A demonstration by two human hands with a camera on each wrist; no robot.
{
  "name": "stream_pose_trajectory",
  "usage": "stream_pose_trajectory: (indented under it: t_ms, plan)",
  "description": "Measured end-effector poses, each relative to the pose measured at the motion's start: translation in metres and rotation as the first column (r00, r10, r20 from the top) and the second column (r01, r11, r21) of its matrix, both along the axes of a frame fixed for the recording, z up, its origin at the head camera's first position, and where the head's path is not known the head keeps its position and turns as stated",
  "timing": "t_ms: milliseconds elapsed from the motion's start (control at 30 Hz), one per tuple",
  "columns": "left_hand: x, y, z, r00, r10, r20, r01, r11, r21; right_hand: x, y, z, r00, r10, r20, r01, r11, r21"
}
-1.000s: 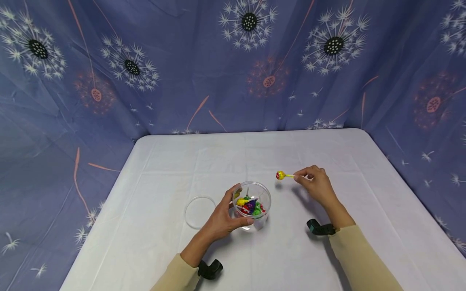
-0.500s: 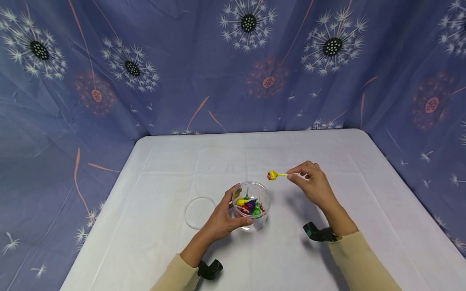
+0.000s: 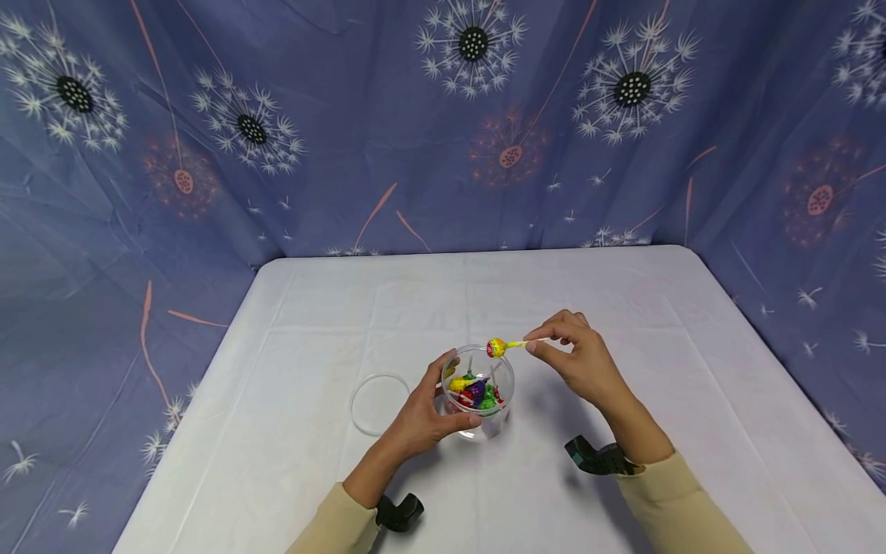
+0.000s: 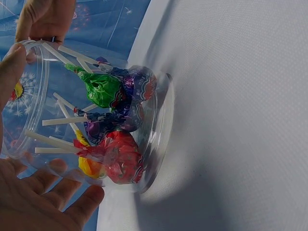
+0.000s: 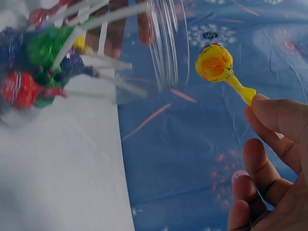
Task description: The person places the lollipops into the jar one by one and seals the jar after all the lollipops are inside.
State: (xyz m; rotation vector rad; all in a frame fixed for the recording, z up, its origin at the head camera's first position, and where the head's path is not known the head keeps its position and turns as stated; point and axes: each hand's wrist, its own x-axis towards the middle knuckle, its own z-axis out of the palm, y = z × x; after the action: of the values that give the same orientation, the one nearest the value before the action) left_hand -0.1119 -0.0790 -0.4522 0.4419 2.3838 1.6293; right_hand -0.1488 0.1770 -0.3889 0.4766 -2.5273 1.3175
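Observation:
My left hand point(image 3: 431, 419) grips a clear plastic jar point(image 3: 508, 388) by its side, thumb in front and fingers behind. Wrapped lollipops fill its lower part: a green one point(image 4: 103, 90), a red one point(image 4: 122, 159), purple ones and a yellow one point(image 4: 90, 167), sticks mostly toward the mouth. Between thumb and forefinger, my right hand point(image 3: 577, 358) pinches the stick of a yellow-wrapped lollipop point(image 3: 497, 348). In the head view its candy end overlaps the jar's far right rim. The right wrist view shows that lollipop point(image 5: 215, 63) just outside the jar's mouth.
A clear ring-shaped lid point(image 3: 354, 404) lies on the white-covered table point(image 3: 311, 308), left of the jar. Dark wrist cameras sit on both wrists. A blue dandelion-print cloth point(image 3: 388, 138) hangs behind the table and at its sides.
My right hand has moved left with the yellow lollipop, from well right of the jar to its rim. The left hand and the jar have stayed in place.

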Motion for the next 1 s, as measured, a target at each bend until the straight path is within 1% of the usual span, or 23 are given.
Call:
stream_pose_trajectory:
  t_ms: [233,367,500,700,833,1000]
  plan:
    - [0.0,-0.001,0.001,1.0,-0.003,0.003,0.003,1.0,0.009,0.005,-0.013,-0.001,0.999,0.032,0.031,-0.032,0.999,-0.001]
    - [0.0,-0.001,0.001,1.0,-0.006,-0.004,0.006,1.0,0.008,0.008,-0.02,-0.002,0.998,0.056,0.039,-0.056,0.998,0.017]
    - [0.0,-0.002,0.0,1.0,-0.011,-0.01,0.011,1.0,0.013,0.01,-0.028,-0.004,0.995,0.088,0.045,-0.089,0.995,0.033]
    - [-0.001,-0.002,-0.001,1.0,-0.013,-0.021,0.013,0.999,0.029,0.014,-0.036,-0.006,0.989,0.144,0.034,-0.145,0.989,0.028]
    - [-0.001,-0.002,-0.001,1.0,-0.014,-0.024,0.014,0.999,0.031,0.017,-0.041,-0.007,0.987,0.157,0.036,-0.159,0.987,0.038]
    - [-0.001,-0.003,-0.001,0.999,-0.018,-0.027,0.018,1.0,0.021,0.02,-0.045,-0.009,0.984,0.166,0.058,-0.17,0.984,0.055]
